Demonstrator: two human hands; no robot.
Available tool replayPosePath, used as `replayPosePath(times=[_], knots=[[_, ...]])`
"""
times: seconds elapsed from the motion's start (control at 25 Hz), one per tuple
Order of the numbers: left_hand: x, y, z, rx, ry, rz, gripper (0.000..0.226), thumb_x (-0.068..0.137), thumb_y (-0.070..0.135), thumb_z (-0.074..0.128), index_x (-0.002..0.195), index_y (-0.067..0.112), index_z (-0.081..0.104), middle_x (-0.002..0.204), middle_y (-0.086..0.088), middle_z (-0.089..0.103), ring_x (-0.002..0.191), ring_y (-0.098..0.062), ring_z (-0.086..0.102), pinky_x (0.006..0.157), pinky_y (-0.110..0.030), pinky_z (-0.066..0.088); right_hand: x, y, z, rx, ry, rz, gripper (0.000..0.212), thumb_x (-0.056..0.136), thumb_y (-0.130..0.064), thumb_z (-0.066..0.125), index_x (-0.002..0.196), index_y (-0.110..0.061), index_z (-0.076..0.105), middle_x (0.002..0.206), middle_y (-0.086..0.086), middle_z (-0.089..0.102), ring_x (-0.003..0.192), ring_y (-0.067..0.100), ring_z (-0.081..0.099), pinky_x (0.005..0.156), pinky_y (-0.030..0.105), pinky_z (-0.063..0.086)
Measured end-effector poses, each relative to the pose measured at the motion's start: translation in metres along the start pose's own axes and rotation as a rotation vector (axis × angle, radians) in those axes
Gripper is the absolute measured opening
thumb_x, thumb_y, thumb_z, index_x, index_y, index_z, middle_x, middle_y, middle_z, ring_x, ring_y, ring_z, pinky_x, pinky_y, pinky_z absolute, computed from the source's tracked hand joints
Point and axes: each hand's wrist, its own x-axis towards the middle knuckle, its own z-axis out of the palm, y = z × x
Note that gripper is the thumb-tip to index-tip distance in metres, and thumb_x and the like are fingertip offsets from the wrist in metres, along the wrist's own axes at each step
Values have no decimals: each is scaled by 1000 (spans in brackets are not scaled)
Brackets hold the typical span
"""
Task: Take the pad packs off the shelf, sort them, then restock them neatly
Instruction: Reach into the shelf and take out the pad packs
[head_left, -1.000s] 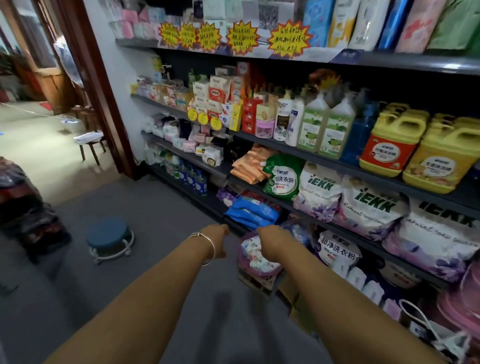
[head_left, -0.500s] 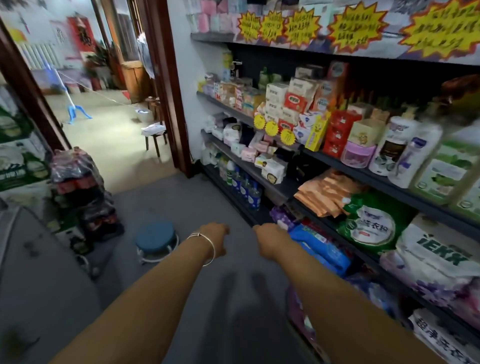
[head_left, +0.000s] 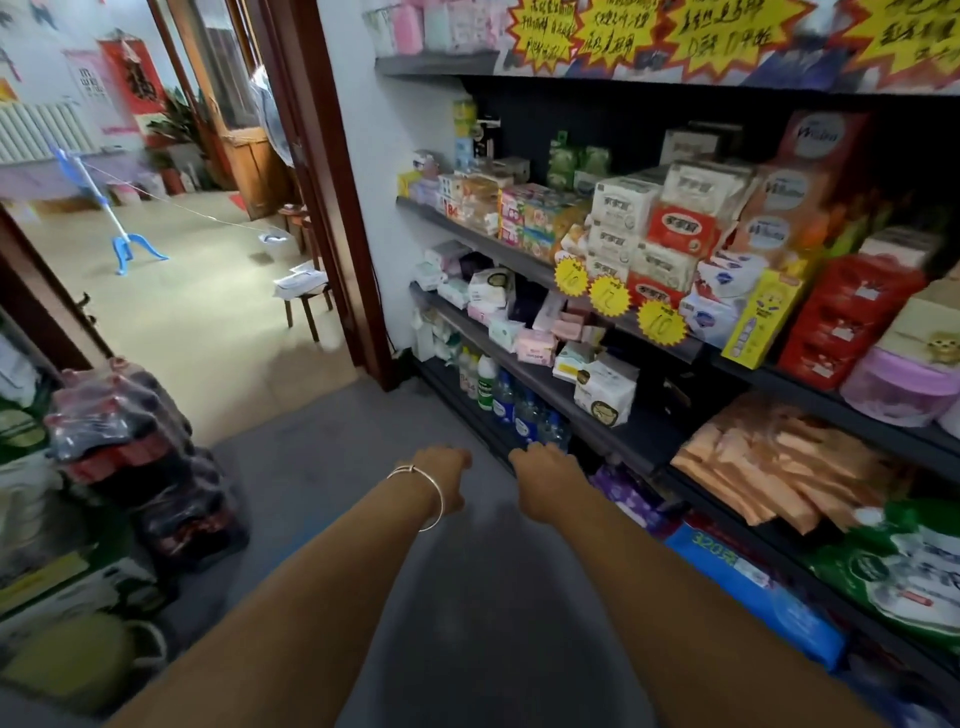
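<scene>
Small pad packs (head_left: 535, 345) in pink, white and pale green lie in a loose jumble on a dark shelf (head_left: 631, 441) at the far end of the rack, near the doorway. A bigger white pack with a gold emblem (head_left: 605, 392) stands at that row's near end. Both my arms reach forward over the grey floor. My left hand (head_left: 447, 480), with a silver bangle on its wrist, and my right hand (head_left: 545, 483) hang with fingers loosely curled down and hold nothing. Both hands are below and short of the pad shelf.
Soap boxes with yellow price stars (head_left: 660, 322) fill the shelf above; bottles (head_left: 488, 382) stand on the one below. Orange packs (head_left: 769, 462) and detergent bags (head_left: 893, 577) lie nearer right. Wrapped drink bottles (head_left: 135, 447) are stacked left. A doorway with a stool (head_left: 306, 296) opens ahead.
The view has swung left and moved along the rack towards the doorway. The pad shelf is now closer. Both hands stay stretched out in front, holding nothing.
</scene>
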Motion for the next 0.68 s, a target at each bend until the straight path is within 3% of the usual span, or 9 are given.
replayPosePath(times=[0.32,0.52,0.68], knots=[[135,-105,-69,-27,5,-19,58,85,22,65,138,18,39,140,-9,42,127,-28,44,104,-35,38,189,-42,-58,-3,-40,-41,31,93,-4,47,124,-3,48,131,19,45,124,35,41,99,45,39],[220,-172,-94,23,-4,56,59,87,18,62,140,16,36,143,-9,38,131,-27,40,105,-32,35,279,-67,-59,66,-4,47,31,92,-10,54,123,-6,51,129,18,48,122,34,46,98,44,43],[279,-181,-104,86,-56,131,58,87,20,62,139,13,37,143,-11,40,131,-28,40,108,-35,35,329,-59,-58,120,0,126,28,93,-13,52,120,-6,53,124,17,52,116,33,50,93,43,45]])
